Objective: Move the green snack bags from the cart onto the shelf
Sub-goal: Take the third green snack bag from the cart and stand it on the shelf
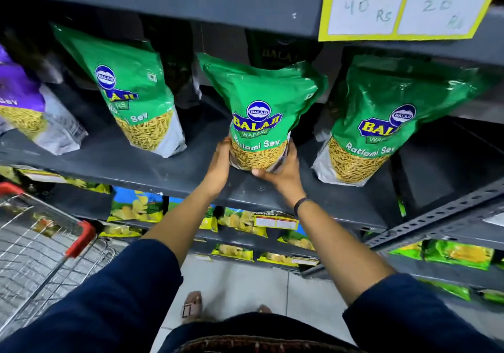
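A green snack bag (261, 109) stands upright on the dark grey shelf (152, 169), in the middle of the row. My left hand (219, 163) presses its lower left side and my right hand (282, 171) cups its lower right corner, thumb under the front. Two more green snack bags stand on the same shelf, one to the left (131, 90) and one to the right (381, 123). The wire cart (41, 246) with red trim is at the lower left; what it holds is blurred.
A purple snack bag (24, 107) stands at the shelf's far left. Yellow price cards (403, 3) hang from the shelf above. Lower shelves hold yellow and green packets (240, 220). A perforated metal upright (441, 216) juts out at right. My feet are on the tiled floor.
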Tool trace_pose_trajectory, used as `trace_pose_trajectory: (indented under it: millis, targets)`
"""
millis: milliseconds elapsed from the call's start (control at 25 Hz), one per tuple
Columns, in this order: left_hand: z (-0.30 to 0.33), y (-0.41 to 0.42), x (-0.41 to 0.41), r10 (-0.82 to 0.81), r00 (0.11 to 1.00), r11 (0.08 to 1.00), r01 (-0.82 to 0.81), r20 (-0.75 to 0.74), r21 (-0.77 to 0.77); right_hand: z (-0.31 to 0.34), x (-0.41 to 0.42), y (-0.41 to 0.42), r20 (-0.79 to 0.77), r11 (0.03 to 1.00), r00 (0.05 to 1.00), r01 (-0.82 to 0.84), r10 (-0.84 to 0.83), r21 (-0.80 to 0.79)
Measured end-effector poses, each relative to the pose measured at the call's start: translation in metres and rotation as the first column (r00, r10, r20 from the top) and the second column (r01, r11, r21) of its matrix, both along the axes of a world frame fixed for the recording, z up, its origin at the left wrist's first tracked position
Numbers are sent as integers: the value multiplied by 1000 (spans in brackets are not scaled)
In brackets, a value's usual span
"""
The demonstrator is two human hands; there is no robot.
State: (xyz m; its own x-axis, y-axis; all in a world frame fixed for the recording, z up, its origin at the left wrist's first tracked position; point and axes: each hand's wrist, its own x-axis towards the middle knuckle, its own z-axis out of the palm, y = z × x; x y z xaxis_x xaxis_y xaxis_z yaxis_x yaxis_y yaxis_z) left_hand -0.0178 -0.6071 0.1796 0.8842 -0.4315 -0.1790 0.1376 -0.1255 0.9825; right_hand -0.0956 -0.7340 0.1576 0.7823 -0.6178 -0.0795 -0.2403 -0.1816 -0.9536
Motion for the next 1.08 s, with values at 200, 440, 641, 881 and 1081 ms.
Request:
trace_pose_trajectory:
  millis: [200, 440, 641, 881, 1081]
  targets:
    - [-24, 50, 5, 362, 922, 931, -364, 139, -7, -10, -13, 71, 194, 905, 885, 422, -423, 47]
    - [-20, 143, 64, 647, 754, 760, -650, 115, -17, -5, 64, 160, 92, 986, 983, 165, -161, -39]
    - [-8, 183, 140, 375, 926, 927, -374, 47, -29, 4, 136, 178, -26, 996, 997, -77, 76, -53]
    - [-1, 184, 144, 109, 994, 993, -109, -1, 53, 10, 154, 181, -111, 998, 991, -70, 68, -11]
    - [-12, 189, 135, 64, 992, 981, -82, 106, 175, 5, 141, 180, -85, 997, 994, -57, 62, 57]
